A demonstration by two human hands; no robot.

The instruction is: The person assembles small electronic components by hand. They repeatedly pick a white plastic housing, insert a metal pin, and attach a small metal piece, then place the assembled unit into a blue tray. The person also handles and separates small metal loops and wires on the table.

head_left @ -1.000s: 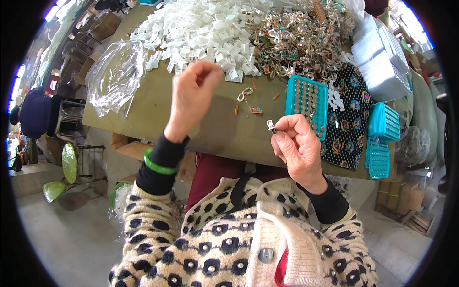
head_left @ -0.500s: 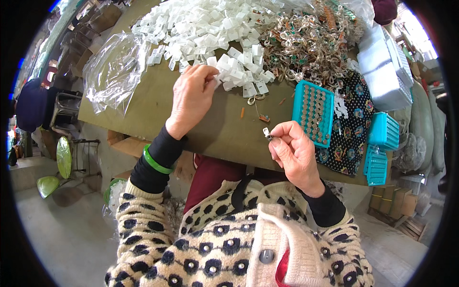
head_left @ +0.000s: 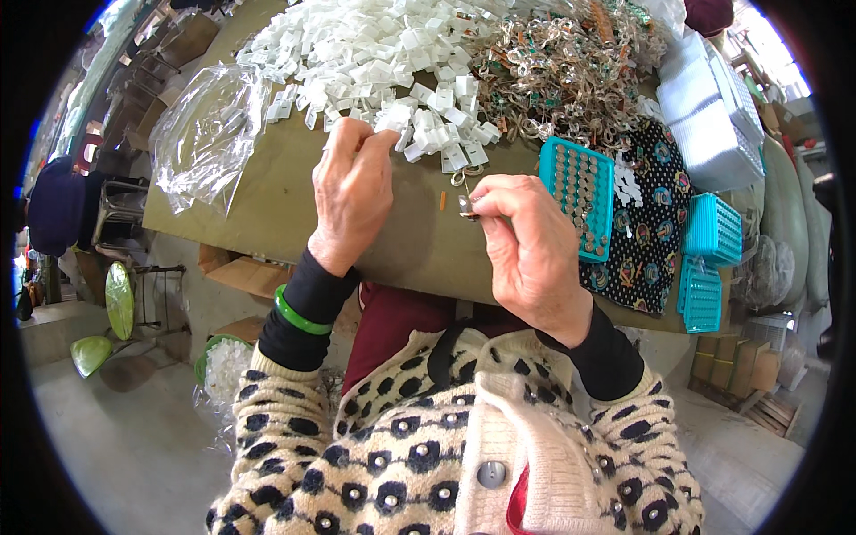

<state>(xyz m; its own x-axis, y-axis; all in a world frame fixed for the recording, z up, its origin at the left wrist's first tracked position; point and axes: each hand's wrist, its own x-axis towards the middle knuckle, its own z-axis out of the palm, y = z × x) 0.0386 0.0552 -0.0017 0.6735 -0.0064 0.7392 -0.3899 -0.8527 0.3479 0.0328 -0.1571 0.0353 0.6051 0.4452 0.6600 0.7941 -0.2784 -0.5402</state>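
Observation:
My right hand (head_left: 530,250) pinches a small shiny metal clip (head_left: 466,209) between thumb and fingertips, above the table's near part. My left hand (head_left: 349,201) is at the near edge of a large heap of white plastic pieces (head_left: 374,58). Its fingers are bent, with the tips by the small white pieces; whatever lies between them is hidden. A thin orange strip (head_left: 443,201) lies on the table between my hands. Beside my right hand stands a turquoise tray (head_left: 546,165) with rows of small round metal parts.
A tangled heap of metal and clear parts (head_left: 562,71) is at the far right. Clear plastic film (head_left: 201,134) lies on the left. Stacked white trays (head_left: 713,116), more turquoise trays (head_left: 713,230) and a patterned black cloth (head_left: 651,241) are on the right.
My right hand has moved left and away from me with the metal clip, toward the white heap. My left hand stays at the heap's edge, its fingers bent differently.

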